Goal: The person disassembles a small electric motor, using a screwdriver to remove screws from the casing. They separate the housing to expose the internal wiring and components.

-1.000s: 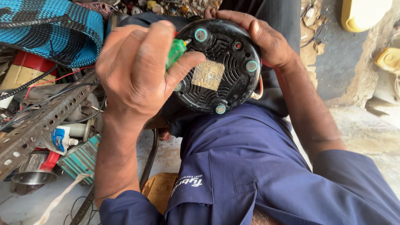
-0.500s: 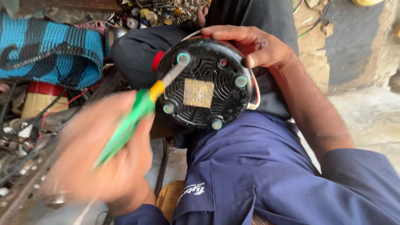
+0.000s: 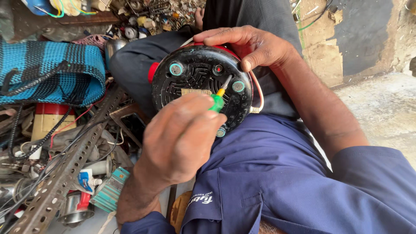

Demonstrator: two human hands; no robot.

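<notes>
While half a second ago the green screwdriver [image 3: 218, 102] was swinging blurred through the air, it now sits steady, its metal tip set against the underside of the black base [image 3: 201, 86], near the upper right teal foot [image 3: 238, 86]. This suggests the tool has been reseated at a fastening point. The left hand [image 3: 182, 138] is curled closed around the screwdriver handle, fingers tight. The right hand [image 3: 251, 45] grips the base's upper rim, fingers narrow over the edge, thumb on the underside. That base is round, propped on the person's lap against the blue trousers [image 3: 281, 173], its bottom facing the camera, with a red part showing at its left edge. Left of the lap lie a blue woven bag [image 3: 47, 73], a perforated metal bar [image 3: 65, 173] and mixed scrap
</notes>
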